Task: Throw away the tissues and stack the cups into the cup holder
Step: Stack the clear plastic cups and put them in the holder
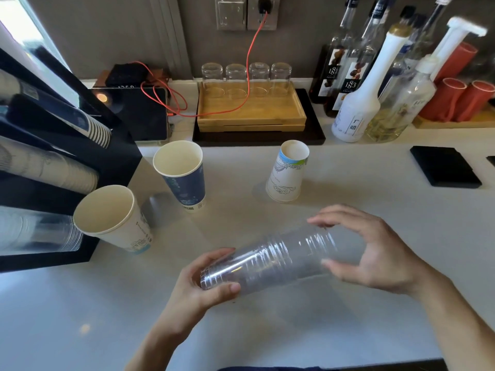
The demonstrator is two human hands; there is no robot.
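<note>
Head view is showing both hands wrapped around a nested stack of clear plastic cups (270,259), lying roughly sideways just above the near middle of the countertop (348,330). Fingers of the left hand (198,282) are curling closed around the narrow end, thumb pressing on the near side. The right hand (375,253) is cupping the wide, open end, its fingertips resting on the rim and its thumb bracing underneath, so both hands are gripping the stack.

Outward from the hands, three paper cups are standing loose on the countertop. A white paper cup (113,218) is sitting upright near the left edge, just beside the cup holder (112,162). A blue paper cup (182,175) is standing upright behind it. A third, a white printed cup (288,172), is resting upside down toward the back centre.

The cup holder along the left edge is already carrying rows of cups lying on their sides, a row of clear ones at the bottom.

No tissues are showing anywhere, so that part is probably finished, though the bin is out of sight. Judging by this, the clear stack and all three paper cups are still waiting to go into the holder.
</note>
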